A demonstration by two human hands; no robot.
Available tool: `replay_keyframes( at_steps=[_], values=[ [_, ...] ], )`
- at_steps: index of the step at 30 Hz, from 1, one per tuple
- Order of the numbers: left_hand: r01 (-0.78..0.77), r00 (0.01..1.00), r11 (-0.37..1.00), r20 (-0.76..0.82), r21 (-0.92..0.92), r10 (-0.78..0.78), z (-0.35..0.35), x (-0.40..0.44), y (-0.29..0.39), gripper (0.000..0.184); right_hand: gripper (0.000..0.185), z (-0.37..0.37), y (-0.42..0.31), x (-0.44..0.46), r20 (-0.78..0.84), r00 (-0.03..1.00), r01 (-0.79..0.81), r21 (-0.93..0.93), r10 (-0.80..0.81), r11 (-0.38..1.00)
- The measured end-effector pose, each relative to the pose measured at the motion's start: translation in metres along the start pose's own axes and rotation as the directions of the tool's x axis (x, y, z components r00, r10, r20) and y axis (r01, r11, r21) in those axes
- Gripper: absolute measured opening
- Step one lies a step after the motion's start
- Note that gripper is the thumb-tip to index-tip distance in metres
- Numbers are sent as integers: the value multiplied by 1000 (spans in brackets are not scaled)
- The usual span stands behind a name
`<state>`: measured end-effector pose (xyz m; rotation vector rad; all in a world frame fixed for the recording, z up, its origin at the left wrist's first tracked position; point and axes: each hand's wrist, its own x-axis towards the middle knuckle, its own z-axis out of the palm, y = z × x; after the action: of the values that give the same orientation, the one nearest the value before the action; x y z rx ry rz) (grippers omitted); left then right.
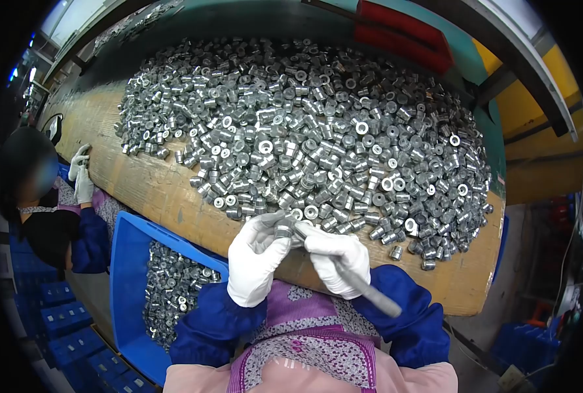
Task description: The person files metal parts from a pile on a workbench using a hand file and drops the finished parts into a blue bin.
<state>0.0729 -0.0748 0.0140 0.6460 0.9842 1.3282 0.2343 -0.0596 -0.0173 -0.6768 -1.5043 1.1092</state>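
Note:
My left hand [257,262], in a white glove, is closed around a small metal cylindrical fitting [283,230] at the table's near edge. Beside it, my right hand [336,257], gloved as well, grips a grey stick-like hand tool [368,293]. The tool's thick end sticks out back towards my right sleeve. Its front end points at the fitting; whether the two touch is hard to make out. Just beyond both hands spreads a large pile of similar metal fittings [317,144].
A blue bin [122,262] with more fittings inside stands left of my lap. Another person with gloved hands [82,173] sits at the table's left side. A red bin [402,36] lies behind the pile. The wooden tabletop [154,187] shows along the front.

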Motion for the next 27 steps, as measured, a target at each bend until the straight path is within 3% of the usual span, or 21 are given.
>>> replay_keyframes(
  at_steps=[1,2,5,9,12,15,20,23,25,27],
  values=[
    [11,1000,1000,3,-1,-11,0,0,0,43,26,-1,-6,-1,-3,988,-156,96,157,983],
    [22,1000,1000,7,-3,-22,0,1,-1,43,18,2,-3,-2,-40,983,-160,265,176,951],
    [38,999,999,6,-10,-38,0,2,-1,43,21,4,-10,1,-72,974,-170,398,215,902],
    [58,998,998,-34,25,-57,0,3,-3,43,19,0,-13,0,-46,946,-289,337,322,896],
    [20,1000,1000,-22,24,-19,0,3,-3,42,18,4,-10,2,-85,963,-219,295,254,930],
    [-14,1000,997,-20,82,15,0,1,-4,42,12,6,-8,2,-132,978,-140,137,158,981],
    [-89,996,987,22,135,87,-7,1,-9,41,13,7,-8,3,-107,976,-168,178,189,970],
    [-78,995,981,67,178,67,-11,1,-5,42,20,-9,-18,11,61,891,-446,310,451,840],
    [-63,995,982,92,175,47,-10,4,-1,43,21,-9,-14,9,52,890,-416,498,453,761],
    [29,995,996,88,82,-36,-10,5,2,44,21,-7,-8,4,51,907,-376,546,419,748]
  ],
)
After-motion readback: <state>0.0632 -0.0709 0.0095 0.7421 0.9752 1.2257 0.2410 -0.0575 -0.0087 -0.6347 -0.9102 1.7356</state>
